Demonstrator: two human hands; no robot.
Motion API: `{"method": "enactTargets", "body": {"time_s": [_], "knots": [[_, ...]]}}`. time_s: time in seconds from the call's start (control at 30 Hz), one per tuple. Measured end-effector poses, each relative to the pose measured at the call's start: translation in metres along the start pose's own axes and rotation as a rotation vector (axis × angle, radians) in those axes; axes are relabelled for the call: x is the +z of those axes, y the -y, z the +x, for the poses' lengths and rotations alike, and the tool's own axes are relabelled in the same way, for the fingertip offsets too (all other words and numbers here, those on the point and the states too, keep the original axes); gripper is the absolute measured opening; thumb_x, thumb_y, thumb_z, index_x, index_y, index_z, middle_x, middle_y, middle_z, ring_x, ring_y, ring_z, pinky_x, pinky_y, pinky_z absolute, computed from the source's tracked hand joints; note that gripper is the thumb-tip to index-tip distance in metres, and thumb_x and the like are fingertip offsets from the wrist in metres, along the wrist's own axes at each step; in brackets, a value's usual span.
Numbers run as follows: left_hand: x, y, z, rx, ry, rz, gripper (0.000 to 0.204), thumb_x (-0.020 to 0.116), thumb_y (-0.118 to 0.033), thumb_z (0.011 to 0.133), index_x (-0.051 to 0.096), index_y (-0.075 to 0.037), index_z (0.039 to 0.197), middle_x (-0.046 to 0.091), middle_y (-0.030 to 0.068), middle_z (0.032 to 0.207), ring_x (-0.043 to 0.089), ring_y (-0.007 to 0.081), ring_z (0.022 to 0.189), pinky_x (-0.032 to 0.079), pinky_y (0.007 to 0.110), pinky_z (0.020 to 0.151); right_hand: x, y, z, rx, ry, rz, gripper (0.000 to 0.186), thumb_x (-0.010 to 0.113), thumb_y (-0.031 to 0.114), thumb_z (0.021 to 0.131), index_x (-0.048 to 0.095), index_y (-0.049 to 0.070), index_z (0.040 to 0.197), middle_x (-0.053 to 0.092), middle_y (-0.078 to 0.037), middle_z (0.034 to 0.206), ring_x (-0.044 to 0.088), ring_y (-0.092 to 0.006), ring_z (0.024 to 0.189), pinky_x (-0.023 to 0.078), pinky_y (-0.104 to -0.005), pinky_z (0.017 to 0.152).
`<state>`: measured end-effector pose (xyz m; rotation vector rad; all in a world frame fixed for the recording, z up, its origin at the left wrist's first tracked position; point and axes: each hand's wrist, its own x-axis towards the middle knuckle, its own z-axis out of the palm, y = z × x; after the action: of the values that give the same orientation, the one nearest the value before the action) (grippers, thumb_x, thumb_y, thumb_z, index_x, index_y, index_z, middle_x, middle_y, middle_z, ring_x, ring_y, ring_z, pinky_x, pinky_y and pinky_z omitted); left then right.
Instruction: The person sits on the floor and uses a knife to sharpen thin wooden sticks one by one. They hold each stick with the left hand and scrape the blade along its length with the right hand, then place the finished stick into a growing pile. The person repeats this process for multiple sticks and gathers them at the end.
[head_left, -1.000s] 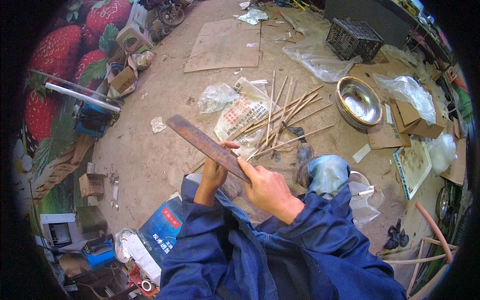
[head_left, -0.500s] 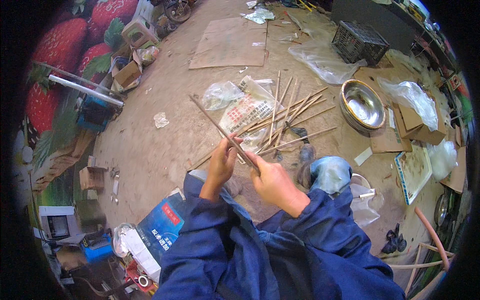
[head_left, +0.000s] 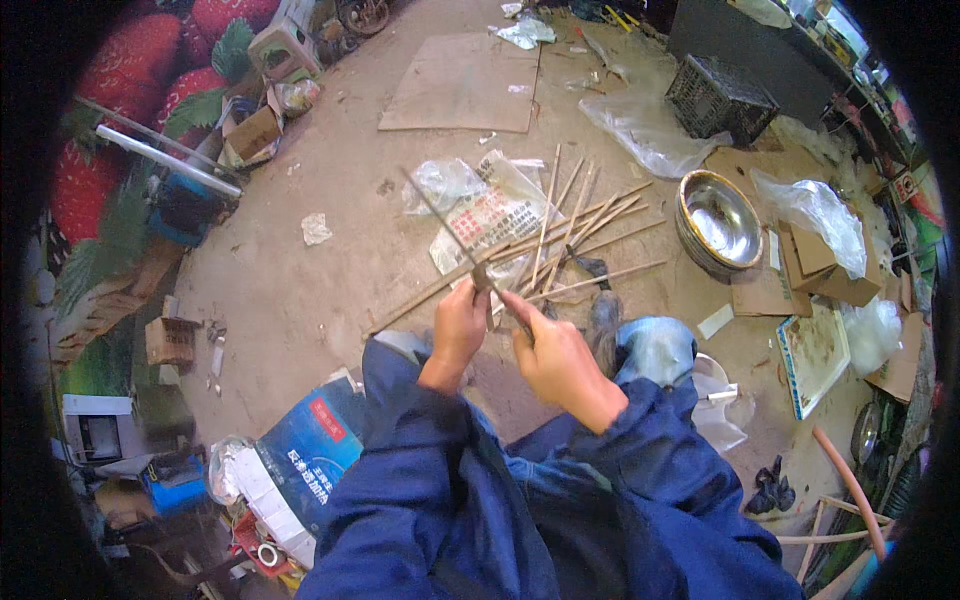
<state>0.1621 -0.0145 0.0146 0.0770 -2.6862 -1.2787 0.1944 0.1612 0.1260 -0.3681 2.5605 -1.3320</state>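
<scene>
A thin, dark strip like a wooden stick [head_left: 437, 212] slants up and to the left from my hands. My left hand [head_left: 459, 338] pinches it near its middle, where a small brown patch shows at the fingertips. Around its lower end my right hand [head_left: 567, 365] is closed, with the forefinger stretched along it. Just beyond my hands, several pale wooden sticks [head_left: 590, 215] lie crossed in a loose heap. Part of that heap rests on a printed white plastic sack [head_left: 487, 216].
Right of the heap stand a metal basin [head_left: 722, 222], a black plastic crate [head_left: 722, 98] and cardboard boxes [head_left: 830, 262]. A blue printed bag [head_left: 312, 447] lies by my left leg. Farther off, a flat cardboard sheet [head_left: 465, 82] covers some floor.
The stick's far end has swung slightly to the right, and it stands steeper in view. My left hand has shifted a little right and down; both hands keep their hold.
</scene>
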Motion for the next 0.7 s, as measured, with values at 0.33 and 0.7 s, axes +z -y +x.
{"method": "enactTargets", "body": {"time_s": [0.33,0.7], "knots": [[0.014,0.007,0.004,0.137,-0.066,0.006,0.016,0.060,-0.017,0.096,0.060,-0.002,0.096,0.064,0.0234,0.088,0.061,0.0467,0.082,0.048,0.052,0.066,-0.004,-0.007,0.002,-0.023,-0.022,-0.076,0.044,0.056,0.012,0.090,0.057,0.010,0.134,0.064,-0.032,0.086,0.064,-0.0483,0.086,0.052,-0.0552,0.073],[-0.010,0.021,0.001,-0.056,-0.081,-0.012,0.021,0.064,-0.013,0.093,0.069,-0.005,0.112,0.070,0.0194,0.104,0.068,0.0365,0.093,0.053,0.042,0.080,0.022,-0.049,0.019,0.162,-0.007,-0.107,0.045,0.056,0.015,0.089,0.057,0.011,0.134,0.068,-0.030,0.091,0.065,-0.0492,0.087,0.052,-0.0560,0.080]]}}
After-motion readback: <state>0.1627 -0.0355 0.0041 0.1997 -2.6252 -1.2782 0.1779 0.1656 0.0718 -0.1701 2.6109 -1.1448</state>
